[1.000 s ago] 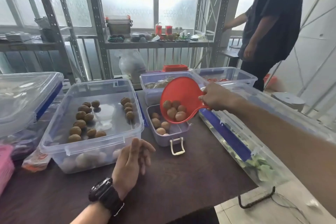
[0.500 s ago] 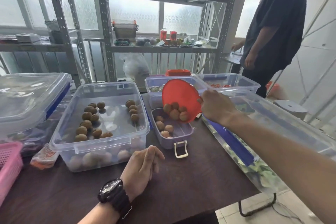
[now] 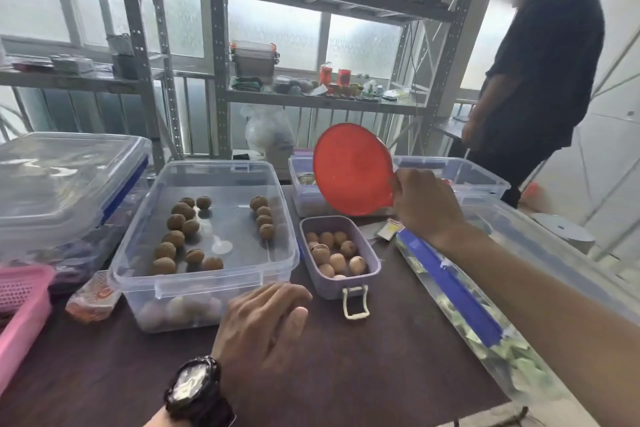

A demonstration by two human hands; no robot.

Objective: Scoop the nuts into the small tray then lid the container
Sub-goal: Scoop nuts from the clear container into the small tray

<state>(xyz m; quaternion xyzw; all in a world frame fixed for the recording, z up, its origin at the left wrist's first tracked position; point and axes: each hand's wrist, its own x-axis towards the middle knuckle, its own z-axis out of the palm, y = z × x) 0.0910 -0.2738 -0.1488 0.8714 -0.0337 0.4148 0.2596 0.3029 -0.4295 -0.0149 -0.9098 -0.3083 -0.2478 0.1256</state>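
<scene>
A clear plastic container (image 3: pixel 166 284) stands on the dark table and holds several brown walnuts (image 3: pixel 175 239). To its right sits the small lilac tray (image 3: pixel 374 265) with a white clasp, filled with several paler nuts (image 3: pixel 337 255). My right hand (image 3: pixel 427 206) grips the handle of a red scoop (image 3: pixel 351 168), which is tipped up on edge and empty above the tray. My left hand (image 3: pixel 263 326), with a black watch on the wrist, rests palm down on the table in front of the container, holding nothing.
A clear lid (image 3: pixel 52 180) lies on bins at the left, above a pink basket (image 3: pixel 20 302). A long clear bin with a blue latch (image 3: pixel 446 281) runs along the right. Two more bins (image 3: pixel 485 180) stand behind. A person (image 3: pixel 540 80) stands by the shelves at back right.
The nuts that lay in the red scoop have dropped into the small tray. My right hand has lifted and tipped the scoop upright. My left hand has flattened onto the table.
</scene>
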